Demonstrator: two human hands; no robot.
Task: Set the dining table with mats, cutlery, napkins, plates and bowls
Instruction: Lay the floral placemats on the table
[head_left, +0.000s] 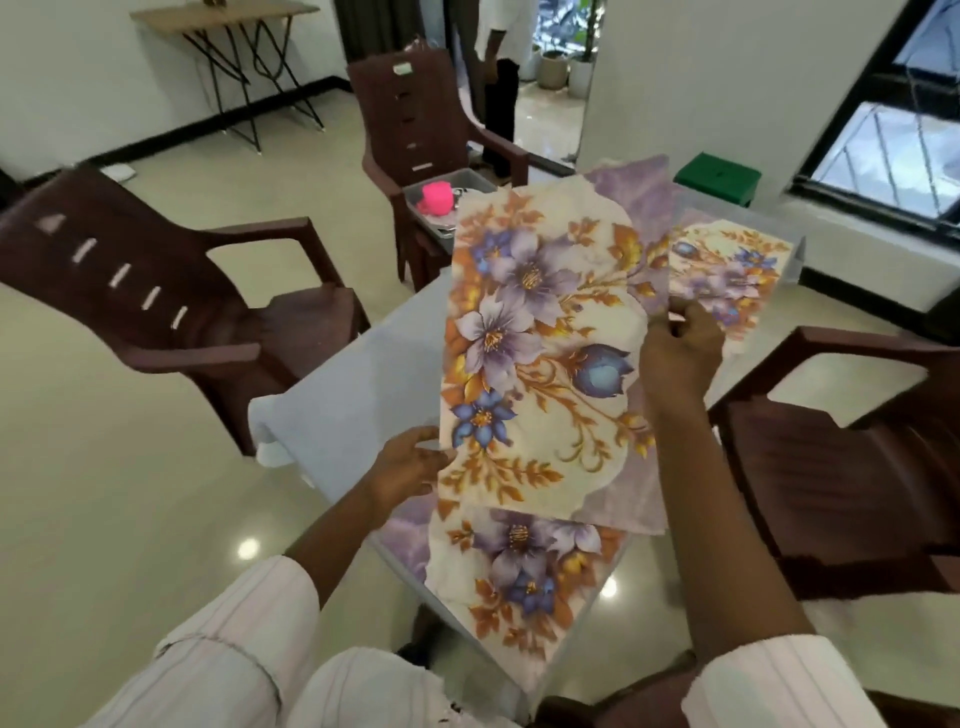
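Floral mat (540, 353) over table (353, 389), left hand (410, 465) and right hand (680, 356) fingers gripping its edges

The first mat (545, 353), a rectangular sheet printed with purple and blue flowers and orange leaves on a cream field with a lilac border, is held above the table (353, 395), printed face up; the left hand (410, 462) grips its near-left corner and the right hand (680, 348) pinches its right edge. The second mat (519, 571), of the same pattern, lies flat on the near end of the table, partly hidden by the first mat. The third mat (727, 275), same pattern, lies flat at the table's far right.
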